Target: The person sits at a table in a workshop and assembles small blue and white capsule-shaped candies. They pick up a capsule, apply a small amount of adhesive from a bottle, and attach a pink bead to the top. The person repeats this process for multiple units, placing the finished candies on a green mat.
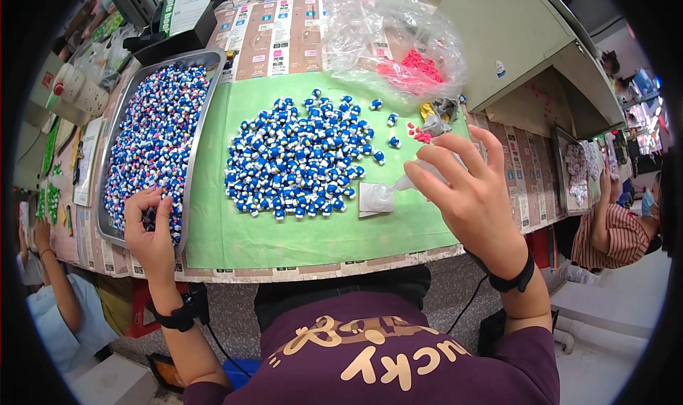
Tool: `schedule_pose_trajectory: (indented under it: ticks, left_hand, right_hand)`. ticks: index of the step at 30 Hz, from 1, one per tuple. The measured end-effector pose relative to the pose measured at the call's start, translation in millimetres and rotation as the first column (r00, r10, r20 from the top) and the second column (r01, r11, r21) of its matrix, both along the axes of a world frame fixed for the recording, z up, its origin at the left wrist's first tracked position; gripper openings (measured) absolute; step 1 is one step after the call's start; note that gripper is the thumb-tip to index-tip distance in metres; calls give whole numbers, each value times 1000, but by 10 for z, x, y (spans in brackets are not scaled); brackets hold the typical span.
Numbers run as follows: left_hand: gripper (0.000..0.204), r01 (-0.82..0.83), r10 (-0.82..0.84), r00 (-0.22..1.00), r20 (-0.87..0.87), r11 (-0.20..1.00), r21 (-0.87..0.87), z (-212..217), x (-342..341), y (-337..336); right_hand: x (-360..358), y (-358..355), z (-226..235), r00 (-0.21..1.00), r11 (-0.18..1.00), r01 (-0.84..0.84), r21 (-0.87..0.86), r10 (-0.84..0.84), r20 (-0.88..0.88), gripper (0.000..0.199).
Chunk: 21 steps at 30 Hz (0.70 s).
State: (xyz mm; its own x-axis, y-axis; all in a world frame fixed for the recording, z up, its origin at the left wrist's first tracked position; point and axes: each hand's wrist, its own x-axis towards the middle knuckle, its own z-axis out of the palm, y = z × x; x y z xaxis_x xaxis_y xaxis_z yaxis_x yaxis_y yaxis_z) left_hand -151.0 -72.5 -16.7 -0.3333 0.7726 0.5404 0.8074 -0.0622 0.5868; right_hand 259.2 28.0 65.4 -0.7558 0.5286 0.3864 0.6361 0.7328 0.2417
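Note:
My right hand point(473, 188) is closed around a small translucent squeeze bottle point(404, 183), partly hidden by the fingers. Its nozzle slants down to a small whitish square pad point(376, 199) with a clear, wet-looking patch on it. At the near right corner of a metal tray point(192, 156), my left hand point(151, 223) has its thumb and fingertips drawn together. Something dark shows between them, too small to make out. The tray is full of small blue-and-white figure pieces point(153, 120). A loose pile of similar blue-and-white pieces point(295, 159) lies on the green sheet point(242, 248).
Behind the pile sits a clear plastic bag point(356, 35) with pink-red pieces point(421, 65). Several loose red bits point(420, 133) lie near a crumpled grey-and-yellow scrap point(440, 113). A grey cabinet point(512, 42) stands at far right. Other people work on both sides.

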Motion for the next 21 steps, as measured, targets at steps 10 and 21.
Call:
schedule_pose_trajectory:
  ticks: [10,21]
  left_hand:
    - [16,-41,40,998,49,999,14,4,-29,-5]
    - [20,10,-10,997,-80,1000,3,312,572,54]
  right_hand:
    - [81,40,-52,999,998,18,-55,-21,-48,22]
    - [197,106,-285,862,803,-86,-589,-237,-448,38]
